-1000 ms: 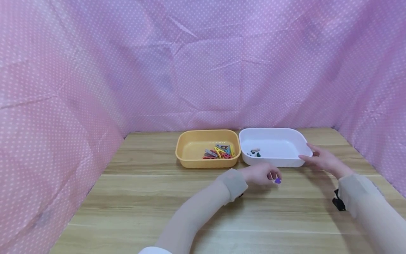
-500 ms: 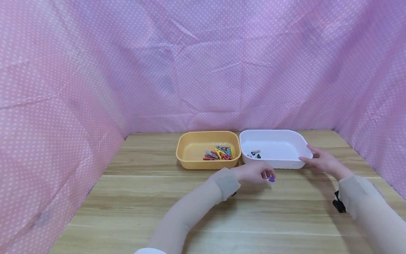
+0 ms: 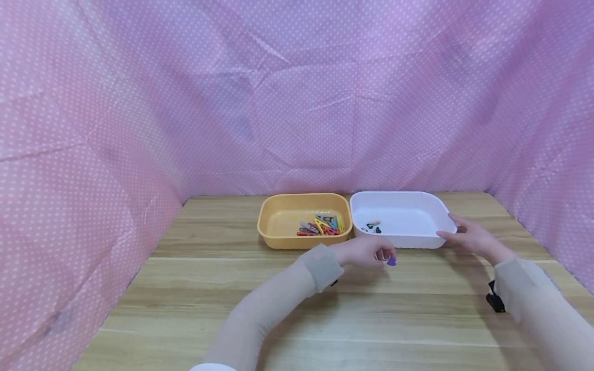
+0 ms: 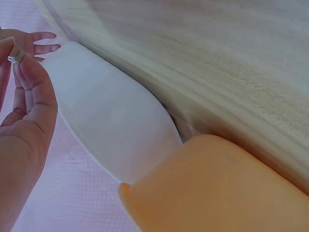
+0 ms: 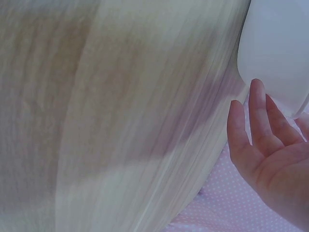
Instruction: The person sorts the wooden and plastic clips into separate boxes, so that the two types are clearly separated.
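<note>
My left hand point(image 3: 361, 252) hovers in front of the white bin point(image 3: 408, 240), just over the table. Between its thumb and forefinger it pinches a mini wooden clothespin point(image 4: 16, 54) with a purple heart point(image 3: 392, 262) on it. At the bin's right end, my right hand point(image 3: 478, 240) touches the wall with its fingers spread and nearly straight, as the right wrist view point(image 5: 275, 154) also has it. A few small clips with dark green hearts point(image 3: 373, 226) lie in the white bin's left front corner.
A yellow bin point(image 3: 303, 242) stands left of the white one, side by side with it. In its right part lies a pile of coloured clothespins point(image 3: 322, 225). Pink dotted cloth point(image 3: 297, 103) hangs behind and beside the wooden table point(image 3: 195, 299).
My left hand has drifted left along the front of the white bin, still pinching the clothespin. The right hand stays at the bin's right end.
</note>
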